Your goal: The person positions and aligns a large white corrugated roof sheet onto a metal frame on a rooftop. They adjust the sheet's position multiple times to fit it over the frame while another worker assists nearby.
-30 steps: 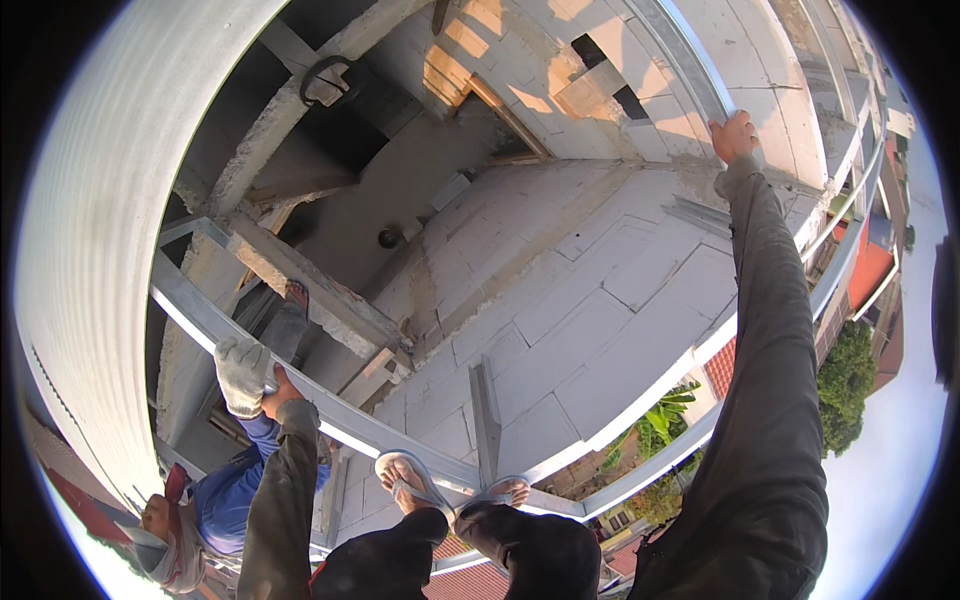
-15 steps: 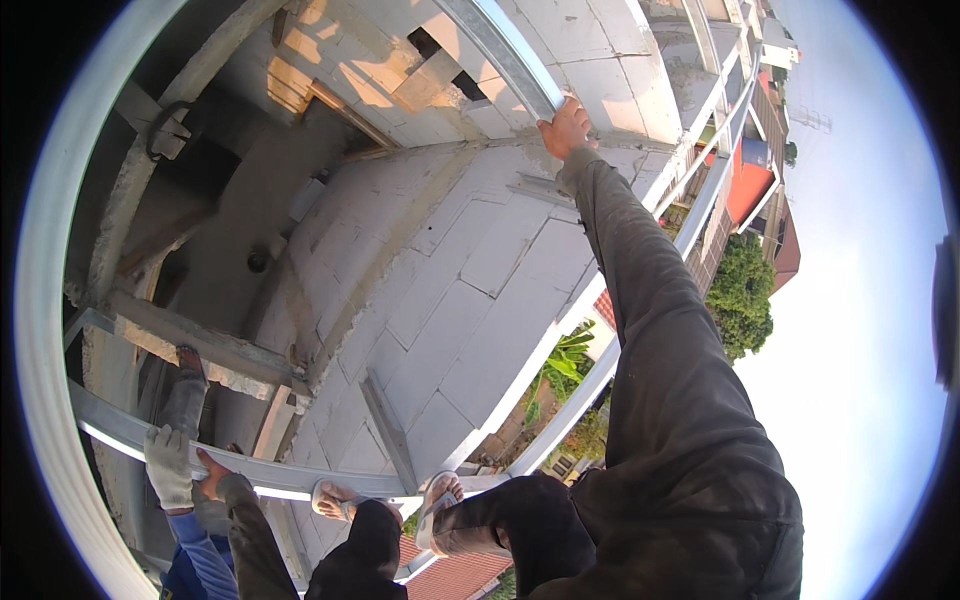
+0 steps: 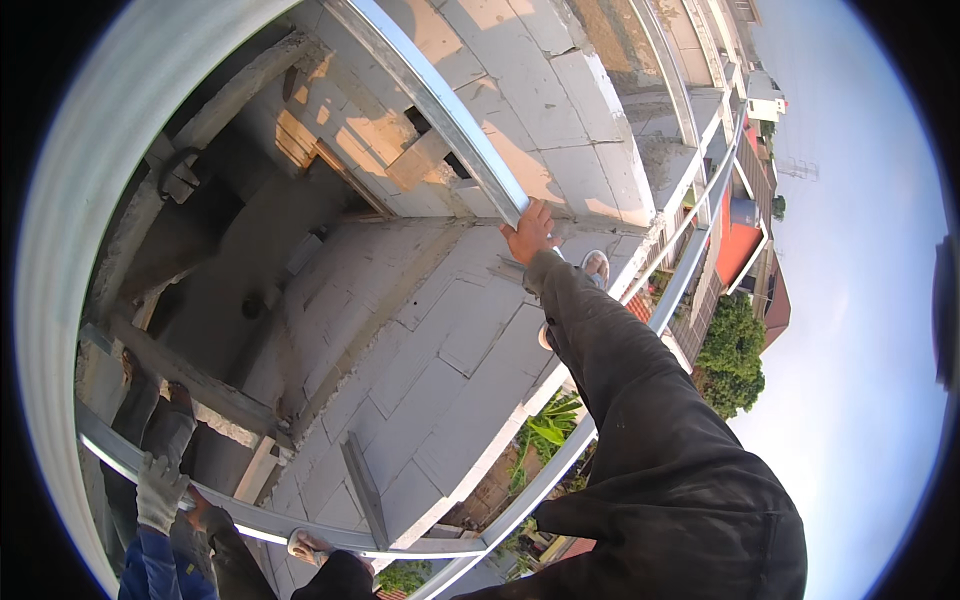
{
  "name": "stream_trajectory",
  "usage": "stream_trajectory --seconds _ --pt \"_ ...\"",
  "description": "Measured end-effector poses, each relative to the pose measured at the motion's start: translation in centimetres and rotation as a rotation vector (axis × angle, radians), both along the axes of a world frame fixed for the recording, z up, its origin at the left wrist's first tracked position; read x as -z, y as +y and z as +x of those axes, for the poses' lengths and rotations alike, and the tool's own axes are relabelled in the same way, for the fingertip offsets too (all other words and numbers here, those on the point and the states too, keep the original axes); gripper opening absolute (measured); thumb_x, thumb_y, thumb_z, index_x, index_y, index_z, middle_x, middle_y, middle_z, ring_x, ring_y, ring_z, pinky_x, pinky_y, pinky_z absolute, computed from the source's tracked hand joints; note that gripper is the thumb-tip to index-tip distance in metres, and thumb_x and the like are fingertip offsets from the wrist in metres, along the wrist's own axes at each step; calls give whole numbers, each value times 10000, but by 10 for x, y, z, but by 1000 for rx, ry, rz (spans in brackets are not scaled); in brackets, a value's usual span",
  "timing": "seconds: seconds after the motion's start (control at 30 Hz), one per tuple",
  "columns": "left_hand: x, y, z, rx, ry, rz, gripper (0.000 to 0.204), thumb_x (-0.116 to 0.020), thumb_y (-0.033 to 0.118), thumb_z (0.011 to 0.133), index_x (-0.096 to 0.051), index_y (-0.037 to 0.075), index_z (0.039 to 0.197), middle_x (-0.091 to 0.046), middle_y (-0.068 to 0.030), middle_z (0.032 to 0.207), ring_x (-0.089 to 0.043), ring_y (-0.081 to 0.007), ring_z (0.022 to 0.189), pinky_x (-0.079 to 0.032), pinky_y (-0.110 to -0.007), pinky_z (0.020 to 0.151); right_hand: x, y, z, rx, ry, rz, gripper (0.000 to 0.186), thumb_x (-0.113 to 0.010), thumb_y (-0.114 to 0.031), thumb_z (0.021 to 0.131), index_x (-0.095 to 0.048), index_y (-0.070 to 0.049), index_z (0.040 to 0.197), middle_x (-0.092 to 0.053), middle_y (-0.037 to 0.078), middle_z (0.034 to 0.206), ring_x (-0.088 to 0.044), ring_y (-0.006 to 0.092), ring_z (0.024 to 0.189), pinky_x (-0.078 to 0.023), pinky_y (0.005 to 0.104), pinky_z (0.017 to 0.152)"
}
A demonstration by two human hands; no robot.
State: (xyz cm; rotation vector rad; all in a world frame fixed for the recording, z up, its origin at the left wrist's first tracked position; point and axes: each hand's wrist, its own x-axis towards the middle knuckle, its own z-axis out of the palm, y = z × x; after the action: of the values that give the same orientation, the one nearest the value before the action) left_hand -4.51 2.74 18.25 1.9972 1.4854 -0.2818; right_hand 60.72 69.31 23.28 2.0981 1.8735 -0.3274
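Far out ahead, my right hand (image 3: 532, 232) is closed over a long silver metal beam (image 3: 440, 100) that runs up and away to the left. Its dark sleeve crosses the right side of the view. At lower left my left hand (image 3: 197, 507) grips a second metal beam (image 3: 265, 524), its fingers partly hidden. Right beside it, a co-worker's gloved hand (image 3: 158, 490) rests on that same beam. One of my sandalled feet (image 3: 310, 546) stands at the lower beam; the other foot (image 3: 596, 267) shows past my right forearm, partly covered by it.
Below lies a pale block wall (image 3: 430, 330) with a short metal piece (image 3: 364, 490) across it. A deep, dark room (image 3: 240, 270) drops away to the left, bordered by concrete beams (image 3: 190, 370). Metal rails (image 3: 680, 270), roofs and trees (image 3: 730, 365) lie beyond the wall's edge.
My right foot has moved from the lower beam to the wall near my right hand. The view has shifted, and both hands keep their holds on the beams.
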Motion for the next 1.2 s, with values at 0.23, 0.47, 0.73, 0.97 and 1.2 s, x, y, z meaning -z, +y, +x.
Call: stream_trajectory --seconds 0.23,0.47,0.73,0.97,1.2 --pt "125 144 193 -1778 1114 2 1062 -820 715 749 -518 14 1488 -602 -216 1381 -601 -381 1287 -487 -546 1083 -27 2 1 37 66 -136 959 -849 -356 803 -264 -78 1509 -263 170 1613 -215 404 1536 -131 833 1150" --pt "-13 755 455 -2018 -374 41 1247 -836 718 684 -362 -47 1547 -496 -291 1496 -543 -416 1347 -489 -523 1102 -65 25 8 -4 247 -347 989 -827 -409 847 -235 -75 1566 -244 183 1620 -212 416 1541 -173 816 1163" --pt "-41 835 489 -2074 25 131 675 -760 344 879 -539 -65 1369 -718 -288 1196 -752 -426 1040 -660 -502 871 -128 268 223 -199 575 171 393 -700 -248 938 -633 -88 1290 -672 142 1186 -623 367 1159 -519 501 965" --pt "-28 850 497 -1905 480 74 840 -834 513 823 -480 -47 1340 -695 -294 1199 -734 -428 1068 -645 -506 908 -105 482 590 392 -216 172 1057 -809 -375 879 -170 -108 1677 -219 365 1655 -379 489 1505 -397 541 1191" --pt "-29 853 503 -1920 617 40 814 -840 536 818 -500 -31 1293 -710 -288 1144 -747 -427 1021 -662 -504 878 -57 482 635 302 2 79 1216 -839 -325 864 11 10 1666 -68 476 1638 -519 557 1366 -436 444 1180"
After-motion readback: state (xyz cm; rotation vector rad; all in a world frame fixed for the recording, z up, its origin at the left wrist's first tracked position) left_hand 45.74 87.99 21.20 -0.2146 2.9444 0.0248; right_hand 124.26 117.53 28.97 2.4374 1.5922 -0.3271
